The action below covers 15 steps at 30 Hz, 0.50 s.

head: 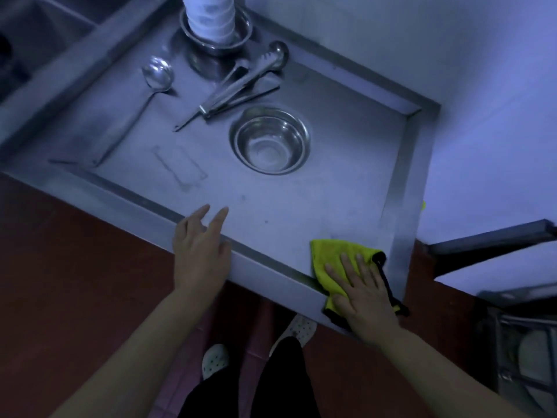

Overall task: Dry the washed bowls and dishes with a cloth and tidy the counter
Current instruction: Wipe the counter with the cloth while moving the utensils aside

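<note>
Feet in pale perforated slippers (pixel 215 359) stand on the dark red floor (pixel 75 267) below the steel counter (pixel 271 206). On the counter's near edge, the right hand (pixel 360 292) lies flat with straight, slightly parted fingers pressing down on a yellow cloth (pixel 330 257) with a black border; the cloth sits at the near right corner and hangs partly over the raised rim. Further left, the left hand (pixel 200 247) reaches over the same rim, fingers straight and spread, holding nothing; whether its palm touches the rim is hard to tell in the dim light. Beyond the hands, near the middle of the counter, stand nested steel bowls (pixel 269 140), upright, mouths up. Just behind them lie metal tongs (pixel 241 82) crossed over a ladle (pixel 277 54), with a thin utensil beneath them. To the left, well apart from the bowls, a long-handled spoon (pixel 156 75) lies with its bowl toward the back. At the far edge, a stack of white bowls (pixel 211 16) stands inside a shallow steel dish (pixel 215 33). A sink basin (pixel 39 31) shows at the far left.
</note>
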Available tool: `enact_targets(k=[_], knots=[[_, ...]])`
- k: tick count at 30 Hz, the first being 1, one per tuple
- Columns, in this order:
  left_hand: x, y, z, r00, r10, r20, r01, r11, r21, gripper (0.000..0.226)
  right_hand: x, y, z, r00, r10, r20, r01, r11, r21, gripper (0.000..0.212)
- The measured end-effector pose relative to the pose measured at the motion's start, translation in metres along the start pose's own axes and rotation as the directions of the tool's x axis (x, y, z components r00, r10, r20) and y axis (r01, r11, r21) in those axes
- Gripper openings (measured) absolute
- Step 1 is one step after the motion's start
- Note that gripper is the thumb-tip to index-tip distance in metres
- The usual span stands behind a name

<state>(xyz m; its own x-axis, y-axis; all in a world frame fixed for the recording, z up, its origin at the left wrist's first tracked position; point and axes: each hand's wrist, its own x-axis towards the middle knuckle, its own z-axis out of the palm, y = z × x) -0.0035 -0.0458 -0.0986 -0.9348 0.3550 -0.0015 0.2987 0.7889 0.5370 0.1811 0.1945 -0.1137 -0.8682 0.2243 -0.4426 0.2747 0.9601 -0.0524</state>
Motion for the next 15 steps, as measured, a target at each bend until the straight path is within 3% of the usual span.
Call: enact_targets(k=[2,6,15], knots=[[-0.004,-0.021,-0.013,0.999,-0.038,0.001,0.038,0.999,-0.008,0.055,-0.005,-0.035,0.005,0.999,-0.019,-0.037,0.023,0.995,0.097,0.061],[-0.004,-0.06,-0.036,0.994,-0.112,-0.022,0.111,0.994,-0.013,0.059,0.016,-0.11,-0.002,0.984,-0.011,-0.18,0.032,0.993,0.11,0.061],[-0.001,-0.143,-0.078,0.954,-0.258,-0.15,0.256,0.966,-0.033,0.054,0.137,-0.276,-0.034,0.959,-0.161,-0.235,0.176,0.983,0.045,0.062]])
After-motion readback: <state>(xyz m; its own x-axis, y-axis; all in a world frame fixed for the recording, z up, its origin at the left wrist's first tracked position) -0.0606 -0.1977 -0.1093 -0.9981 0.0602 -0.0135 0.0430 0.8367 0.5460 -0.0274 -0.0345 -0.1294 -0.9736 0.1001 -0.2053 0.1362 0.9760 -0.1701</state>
